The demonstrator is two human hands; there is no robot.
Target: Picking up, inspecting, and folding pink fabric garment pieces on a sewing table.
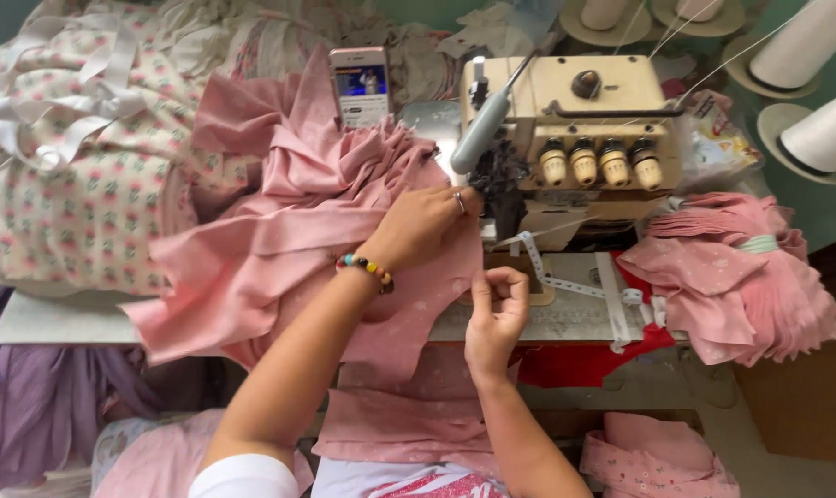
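1. A piece of dusty-pink cotton fabric [289, 249] with a faint small print lies bunched across the middle of the grey sewing table [58, 318], its near edge hanging over the front of the table toward the person.
2. The left hand [422, 226] rests palm-down on this pink fabric, fingers spread flat and pressing it just beside the needle area; a ring sits on one finger and a beaded bracelet [367, 268] of mixed colours circles the wrist.
3. The right hand [496, 309] is nearly closed, thumb and fingertips pinching the fabric's edge at the front of the machine bed.
4. A cream-coloured overlock sewing machine [575, 115] stands directly behind the hands, with four round tension knobs [598, 164] in a row on its face.
5. A white measuring tape [575, 286] lies on the table just right of the right hand.
6. A smartphone [361, 85] with a lit screen leans upright behind the fabric, left of the machine.
7. A folded bundle of similar pink pieces [736, 277] sits at the right of the machine, with a red cloth [584, 360] below it.
8. A heap of cream floral-print fabric [77, 166] fills the left side.
9. Large white thread cones [824, 88] stand at the upper right.
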